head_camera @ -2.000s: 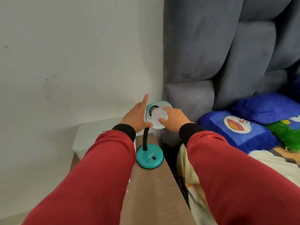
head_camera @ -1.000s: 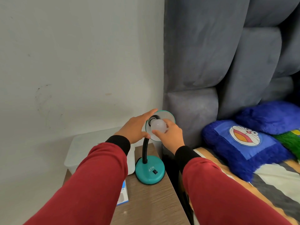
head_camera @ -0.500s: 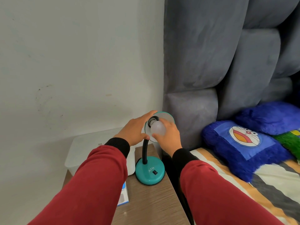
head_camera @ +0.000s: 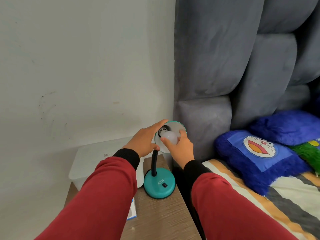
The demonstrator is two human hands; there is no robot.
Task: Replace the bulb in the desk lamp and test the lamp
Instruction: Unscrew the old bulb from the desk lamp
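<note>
Our left hand wraps the outside of the teal lamp shade, steadying it. Our right hand curls its fingers round the white bulb, which sits at the socket inside the shade. The lamp base stands on the wooden worktop.

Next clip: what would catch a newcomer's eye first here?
Two red sleeves converge on a teal desk lamp on the bedside table: the left hand steadies the shade while the right hand grips the white bulb. To the right, a blue cartoon pillow lies on the bed.
</note>
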